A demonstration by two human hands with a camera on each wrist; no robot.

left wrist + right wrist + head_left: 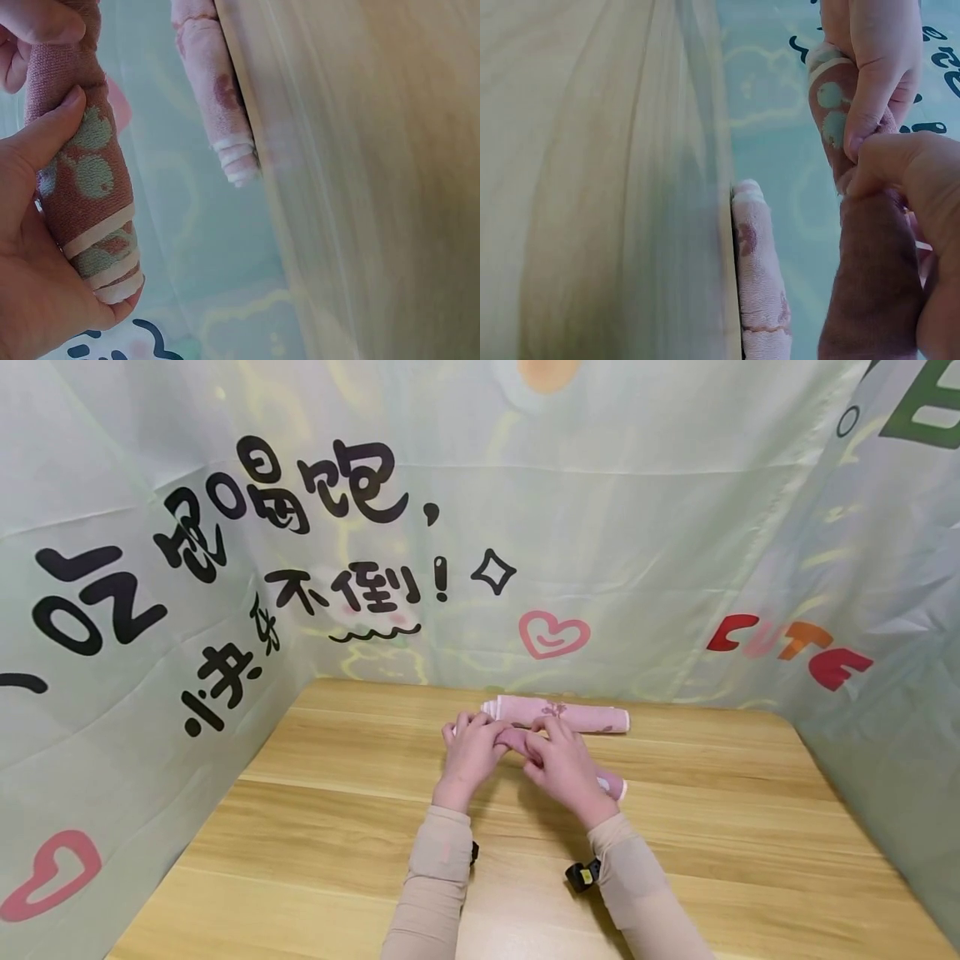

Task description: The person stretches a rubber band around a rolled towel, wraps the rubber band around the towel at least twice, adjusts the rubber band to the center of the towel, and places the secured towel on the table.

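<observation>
Both hands grip one dusky-pink rolled towel (612, 783) held over the table's far half. My left hand (474, 752) holds its left end, fingers over the far side and thumb along the near side. In the left wrist view, pale green patches and cream bands show on the towel (90, 176) near that end. My right hand (561, 766) pinches the roll around its middle, close beside the left thumb, as the right wrist view shows. The plain brownish-pink part of the towel (870, 277) runs past the right fingers. The hands partly hide the roll.
A lighter pink rolled towel (588, 716) with darker marks lies along the back edge of the wooden table (315, 827), just behind the hands. Printed cloth walls (637, 552) rise at the back and both sides. A small black device (582, 876) is at the right wrist.
</observation>
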